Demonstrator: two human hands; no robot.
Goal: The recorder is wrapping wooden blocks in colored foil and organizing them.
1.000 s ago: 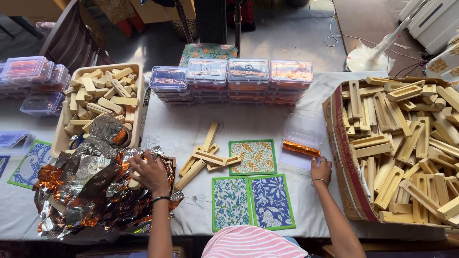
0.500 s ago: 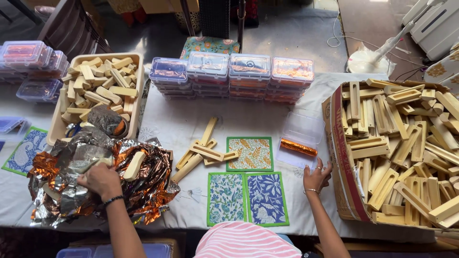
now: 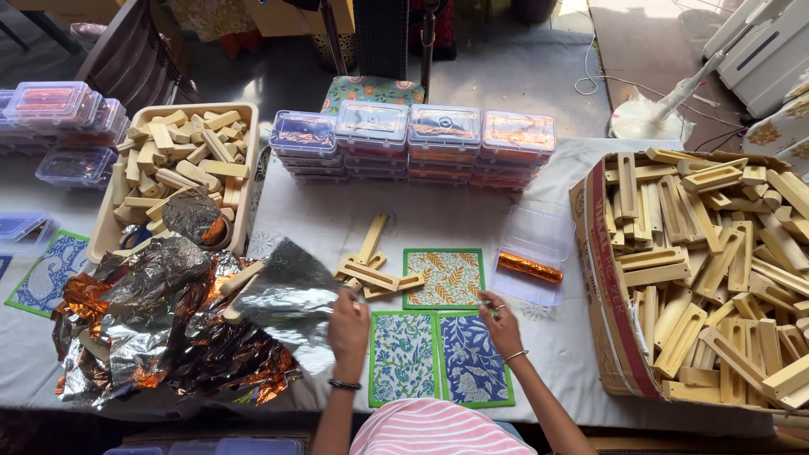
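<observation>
Head view: a silver foil sheet (image 3: 291, 302) is gripped at its right edge by the left hand (image 3: 348, 324), spread leftward over the bench (image 3: 438, 223). The right hand (image 3: 500, 323), loosely curled, rests on the printed mats (image 3: 438, 347); whether anything is pinched cannot be told. The wooden pieces (image 3: 368, 271) lie just beyond the left hand, nearer to it.

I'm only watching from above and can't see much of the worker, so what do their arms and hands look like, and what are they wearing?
Both arms are bare, with no sleeves showing. The left hand has a dark beaded band at the wrist. The right hand has a thin silvery bangle at the wrist and what looks like a ring on one finger. No gloves. A pink and white striped garment shows at the bottom edge.
</observation>
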